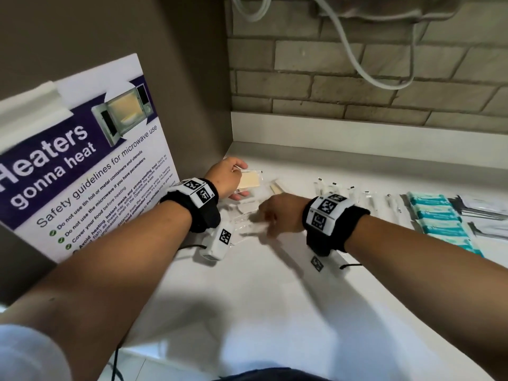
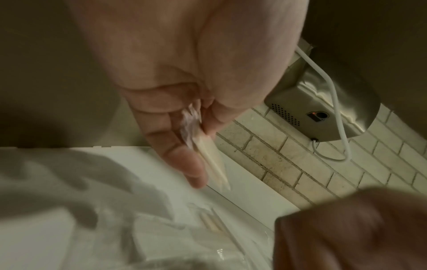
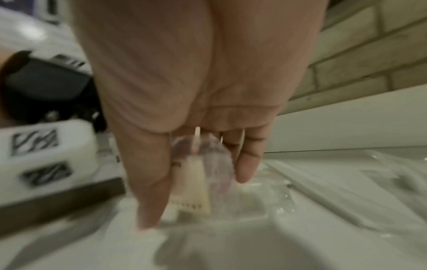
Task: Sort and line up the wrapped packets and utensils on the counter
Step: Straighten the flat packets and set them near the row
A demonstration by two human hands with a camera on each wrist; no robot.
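At centre frame in the head view, the left hand (image 1: 228,174) pinches a clear packet with a tan pad (image 1: 248,182) above the white table (image 1: 275,298); the right hand (image 1: 277,213) grips a wrapped cream packet (image 3: 191,182) (blurred) over loose wrappers (image 1: 244,215), teal packets (image 1: 437,218) lined at right

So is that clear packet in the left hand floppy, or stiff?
Probably a bit of both. The packet holds a flat tan slab that looks rigid, but its clear film crinkles between the left hand's fingers. It seems light, and the glossy film may be slippery.
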